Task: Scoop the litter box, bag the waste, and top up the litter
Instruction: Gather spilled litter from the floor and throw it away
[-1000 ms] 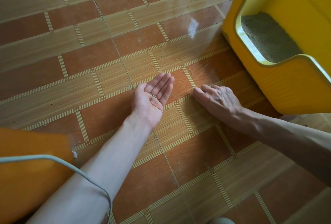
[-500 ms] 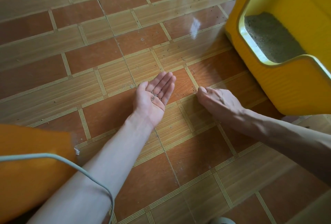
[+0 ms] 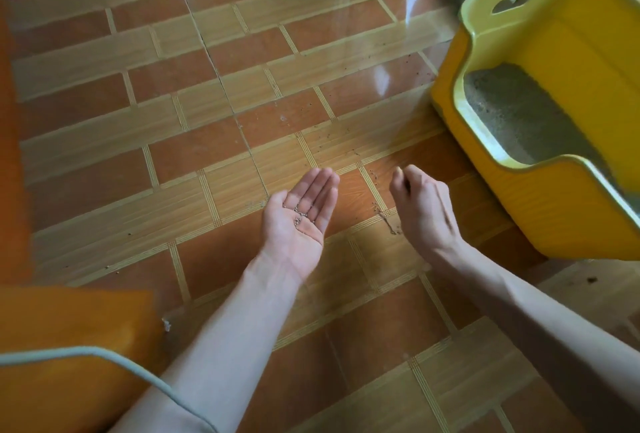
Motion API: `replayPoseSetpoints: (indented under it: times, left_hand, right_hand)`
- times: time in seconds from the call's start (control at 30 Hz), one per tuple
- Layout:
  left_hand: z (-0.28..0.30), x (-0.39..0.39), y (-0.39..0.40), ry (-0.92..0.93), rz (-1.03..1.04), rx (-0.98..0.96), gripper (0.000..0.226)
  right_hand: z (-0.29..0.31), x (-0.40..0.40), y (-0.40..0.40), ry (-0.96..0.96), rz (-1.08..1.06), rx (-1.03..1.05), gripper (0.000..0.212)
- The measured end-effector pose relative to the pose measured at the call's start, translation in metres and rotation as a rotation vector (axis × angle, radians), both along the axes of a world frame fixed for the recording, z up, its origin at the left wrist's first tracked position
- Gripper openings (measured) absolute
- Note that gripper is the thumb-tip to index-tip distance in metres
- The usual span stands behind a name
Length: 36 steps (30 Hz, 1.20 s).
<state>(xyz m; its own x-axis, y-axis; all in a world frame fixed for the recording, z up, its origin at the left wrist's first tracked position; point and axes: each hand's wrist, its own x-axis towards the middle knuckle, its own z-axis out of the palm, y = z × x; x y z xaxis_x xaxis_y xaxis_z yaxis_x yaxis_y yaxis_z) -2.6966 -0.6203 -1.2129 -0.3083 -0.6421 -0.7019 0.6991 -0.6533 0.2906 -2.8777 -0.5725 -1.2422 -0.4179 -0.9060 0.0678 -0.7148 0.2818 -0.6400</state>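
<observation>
I see the left hand [image 3: 300, 221] held palm up above the tiled floor [image 3: 194, 141], fingers straight and together, with a few litter granules [image 3: 300, 215] lying in the palm. The right hand [image 3: 420, 205] hangs just to its right, fingers curled, thumb meeting fingertips; whether it pinches anything, I cannot tell. The yellow litter box [image 3: 554, 197] stands at far right, grey litter [image 3: 516, 110] inside. Stray granules [image 3: 386, 216] lie between the hands.
</observation>
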Motion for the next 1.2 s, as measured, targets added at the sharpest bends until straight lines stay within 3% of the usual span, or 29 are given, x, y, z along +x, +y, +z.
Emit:
replayPoseSetpoints:
  times: [0.27,0.67,0.83,1.0,1.2]
  left_hand:
    - [0.157,-0.001,0.006,-0.002,0.071,0.076,0.054]
    - [0.542,0.017,0.017,-0.003,0.086,0.086,0.051]
    - [0.678,0.031,0.027,0.036,0.164,0.086,0.051]
    - [0.779,0.044,0.04,0.048,0.235,0.087,0.049]
    - [0.854,0.062,0.058,0.068,0.338,0.046,0.051]
  right_hand:
    - [0.155,0.016,0.019,-0.119,-0.084,0.076,0.042]
    - [0.556,0.047,0.022,-0.183,-0.141,0.112,0.039]
    - [0.69,0.057,0.025,-0.226,-0.143,0.081,0.04]
    - [0.8,0.069,0.033,-0.24,-0.085,0.06,0.041]
    - [0.874,0.085,0.037,-0.343,-0.037,0.042,0.041]
